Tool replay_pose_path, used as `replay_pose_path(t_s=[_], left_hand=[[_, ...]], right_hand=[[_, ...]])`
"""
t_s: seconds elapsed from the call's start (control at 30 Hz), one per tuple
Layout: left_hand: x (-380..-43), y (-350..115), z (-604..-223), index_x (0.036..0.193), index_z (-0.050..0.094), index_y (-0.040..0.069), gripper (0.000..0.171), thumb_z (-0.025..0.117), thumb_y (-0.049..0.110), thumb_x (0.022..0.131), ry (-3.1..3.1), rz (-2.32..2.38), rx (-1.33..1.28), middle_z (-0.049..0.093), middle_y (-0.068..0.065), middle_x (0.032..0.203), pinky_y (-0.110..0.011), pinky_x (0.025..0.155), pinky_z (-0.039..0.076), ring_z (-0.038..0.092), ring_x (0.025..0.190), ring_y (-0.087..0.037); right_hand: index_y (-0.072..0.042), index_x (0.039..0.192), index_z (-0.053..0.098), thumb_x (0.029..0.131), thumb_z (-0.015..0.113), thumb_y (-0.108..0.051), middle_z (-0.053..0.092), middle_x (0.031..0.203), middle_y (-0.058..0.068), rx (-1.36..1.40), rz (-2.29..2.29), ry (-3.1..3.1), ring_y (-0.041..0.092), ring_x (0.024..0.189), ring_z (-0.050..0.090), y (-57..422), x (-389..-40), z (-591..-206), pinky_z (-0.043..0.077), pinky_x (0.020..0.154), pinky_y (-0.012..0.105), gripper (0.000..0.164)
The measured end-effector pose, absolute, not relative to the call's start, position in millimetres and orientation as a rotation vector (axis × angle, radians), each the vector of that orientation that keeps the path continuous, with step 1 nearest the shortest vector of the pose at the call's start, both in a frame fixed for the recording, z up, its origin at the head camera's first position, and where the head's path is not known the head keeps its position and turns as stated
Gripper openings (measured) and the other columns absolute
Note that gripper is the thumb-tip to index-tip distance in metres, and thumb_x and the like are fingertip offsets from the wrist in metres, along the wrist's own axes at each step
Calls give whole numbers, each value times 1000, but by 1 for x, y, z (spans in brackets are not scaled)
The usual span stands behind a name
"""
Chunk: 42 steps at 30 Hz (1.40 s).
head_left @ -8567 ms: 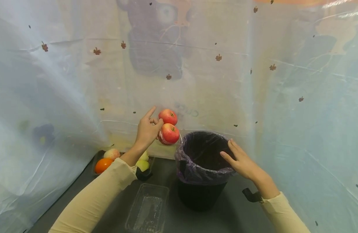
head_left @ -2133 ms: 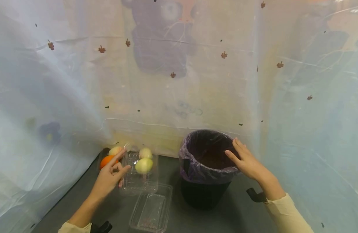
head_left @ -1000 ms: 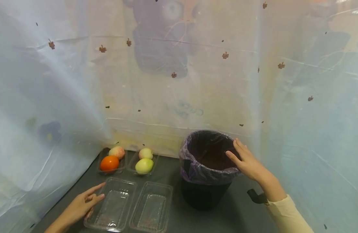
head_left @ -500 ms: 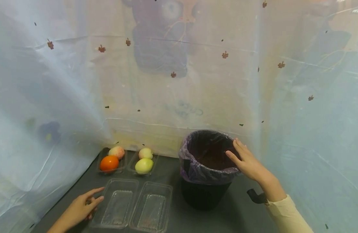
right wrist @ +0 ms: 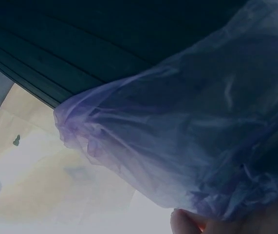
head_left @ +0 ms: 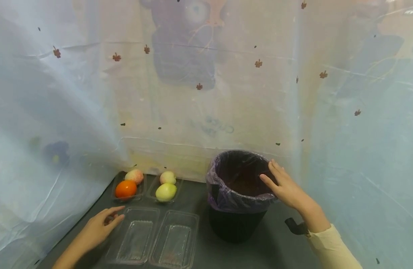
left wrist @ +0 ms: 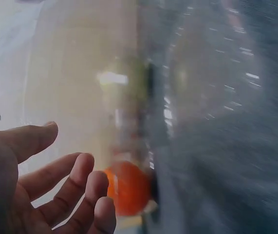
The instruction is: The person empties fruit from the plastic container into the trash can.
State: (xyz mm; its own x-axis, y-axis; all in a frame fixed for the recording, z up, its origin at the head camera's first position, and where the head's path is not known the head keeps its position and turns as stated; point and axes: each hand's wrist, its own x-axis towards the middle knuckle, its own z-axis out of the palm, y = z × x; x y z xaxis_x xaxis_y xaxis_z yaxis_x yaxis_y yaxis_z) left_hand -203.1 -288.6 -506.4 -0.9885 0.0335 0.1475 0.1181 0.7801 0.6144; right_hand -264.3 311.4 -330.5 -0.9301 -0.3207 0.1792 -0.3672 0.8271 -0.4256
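Observation:
My left hand [head_left: 99, 228] hovers by the left edge of a clear plastic container [head_left: 136, 241], fingers loosely bent with nothing between them. A second clear plastic container [head_left: 176, 243] lies right beside the first, both holding nothing. In the left wrist view the left hand's fingers [left wrist: 83, 168] overlap an orange round fruit [left wrist: 128, 189]. My right hand [head_left: 287, 190] rests at the right rim of a black bin [head_left: 235, 226], fingers extended. A thin purple bag [head_left: 223, 200] lines the bin and folds over its rim; the right wrist view shows the crumpled bag [right wrist: 168, 136] close up.
Behind the containers stand two clear trays of fruit: one with the orange fruit [head_left: 126, 189] and a peach [head_left: 134, 176], one with a yellow-green fruit [head_left: 166, 192] and a pale peach [head_left: 168, 178]. Plastic sheeting [head_left: 206, 112] walls the dark table [head_left: 199, 194] at back and sides.
The container that held two red apples in my left hand now lies empty beside the other; the apples are out of sight. The left hand has let go and risen slightly. Right hand stays.

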Motion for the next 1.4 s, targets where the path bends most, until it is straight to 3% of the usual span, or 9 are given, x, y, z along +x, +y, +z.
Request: replay_pose_path(t_s=[0.23,0.47,0.63,0.73,0.9,0.97,1.07,1.3,1.4], left_hand=[[-227,-272,-486,148,63,5,53,70,38,106,-2822,-1047,-242,70,-5,113,-34,67,52,65,90,-16],[-249,-249,-469,147,61,-2,55,71,32,106,-2858,-1103,-401,73,-6,114,-46,80,61,72,99,-25],[-271,-242,-463,148,58,-6,57,70,30,106,-2838,-1113,-529,73,-16,121,-36,69,59,71,85,-19],[-285,-241,-464,151,53,-9,63,68,33,107,-2859,-1183,-571,68,-28,131,-35,61,56,70,73,-25],[-307,-239,-467,148,54,-12,65,66,38,108,-2870,-1079,-622,64,-33,137,-53,84,60,72,102,-43],[-315,-236,-467,146,55,-14,64,66,36,108,-2864,-1053,-631,62,-35,139,-61,96,55,65,120,-50],[-325,-233,-465,146,53,-18,61,68,28,108,-2880,-1102,-599,57,-39,143,-68,104,48,56,130,-58],[-348,-233,-468,146,47,-22,59,68,17,107,-2954,-1031,-540,55,-42,142,-63,102,51,60,124,-56],[-354,-235,-471,147,44,-22,61,68,17,107,-2980,-1041,-496,55,-42,142,-60,91,56,67,105,-52]], right_hand=[[6,168,18,113,46,-55,6,177,27,530,688,-2913,49,163,1,311,-263,-329,5,127,69,87],[6,168,19,113,46,-56,7,176,27,522,665,-2920,50,162,2,311,-263,-329,6,127,69,87],[7,168,19,113,46,-55,7,176,28,520,677,-2912,50,162,1,314,-263,-330,6,127,69,87],[7,168,19,113,46,-55,7,176,28,517,679,-2910,50,162,1,315,-263,-331,5,127,69,87],[6,168,19,113,46,-55,7,176,27,516,673,-2922,49,163,2,314,-262,-330,5,127,69,87],[6,168,19,113,45,-55,7,177,27,512,673,-2924,49,163,2,313,-262,-330,6,127,69,86],[4,169,18,113,46,-56,6,177,25,512,674,-2925,49,163,2,312,-261,-329,6,127,69,87],[4,169,17,112,45,-57,5,177,24,507,661,-2935,49,163,2,311,-262,-327,6,127,69,88],[3,170,17,112,45,-58,5,178,24,500,656,-2940,48,163,2,311,-262,-327,6,127,69,88]])
